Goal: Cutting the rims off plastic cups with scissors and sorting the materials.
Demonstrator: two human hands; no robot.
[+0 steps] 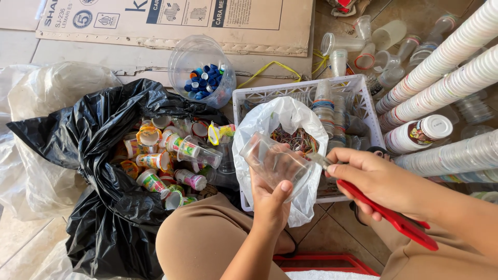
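The person sits on the tiled floor, left hand (270,199) wrapped around a clear plastic cup (272,162), tilted over the white plastic bag (270,122) at the near edge of the white crate (358,85). The right hand (376,179) is closed on a red-handled cutter (386,212), its blade at the cup's rim. It looks like trimming the rim is the step in hand; the next move calls for a steady grip and turning the cup. A black bag (98,140) of labelled cups lies left.
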